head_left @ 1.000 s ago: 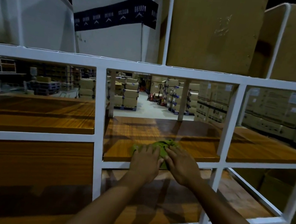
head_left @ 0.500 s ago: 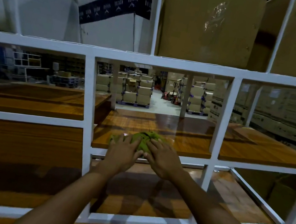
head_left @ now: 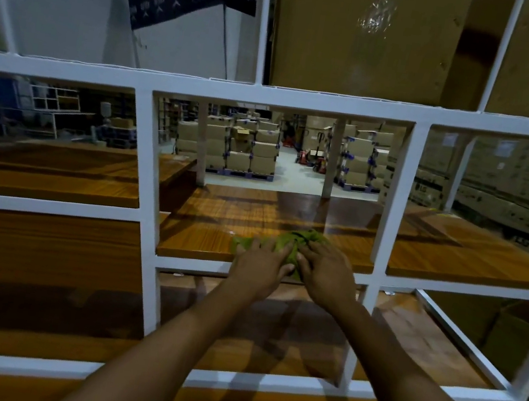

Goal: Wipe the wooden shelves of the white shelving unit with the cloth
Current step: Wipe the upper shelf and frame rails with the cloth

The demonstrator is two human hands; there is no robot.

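A crumpled green cloth (head_left: pixel 298 240) lies near the front edge of the middle wooden shelf (head_left: pixel 219 214) of the white metal-framed shelving unit (head_left: pixel 151 182). Left hand (head_left: pixel 258 263) and right hand (head_left: pixel 328 272) press it flat, fingers (head_left: pixel 286 250) spread, gripping nothing. It looks soft, light and prone to bunching; flat palms on top should suit.

A crumpled green cloth (head_left: pixel 294 245) lies bunched on the middle wooden shelf (head_left: pixel 218 220), close to its front edge and toward the right part of that bay. The shelf is a glossy orange-brown board with visible grain, set level inside the white shelving unit (head_left: pixel 149 161), whose painted metal bars frame it on all sides. More boards of the same wood sit in the bays to either side and below.
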